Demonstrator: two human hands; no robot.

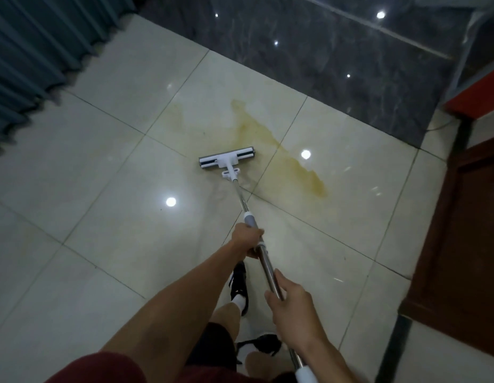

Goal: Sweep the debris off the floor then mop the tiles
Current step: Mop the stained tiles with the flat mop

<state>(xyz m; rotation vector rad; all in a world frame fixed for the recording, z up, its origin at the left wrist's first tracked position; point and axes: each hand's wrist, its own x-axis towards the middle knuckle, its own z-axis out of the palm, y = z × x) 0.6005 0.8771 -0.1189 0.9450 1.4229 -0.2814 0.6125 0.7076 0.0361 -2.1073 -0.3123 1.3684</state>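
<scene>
A flat mop with a white head [227, 158] rests on the cream floor tiles [107, 167], at the near edge of a yellow-brown stain [284, 150] that runs diagonally to the right. Its metal handle [241, 199] slopes back toward me. My left hand [248, 239] is closed around the handle just below its grey collar. My right hand [293, 305] grips the handle lower down, near my body. A white grip end of the handle [305, 374] shows at the bottom edge.
A blue-grey curtain [38, 48] hangs along the left. Dark glossy marble tiles [337, 59] lie beyond the stain. Dark red-brown wooden furniture [467, 244] stands on the right, with a red surface [478, 92] above it. My feet [239, 286] in dark shoes stand below the handle.
</scene>
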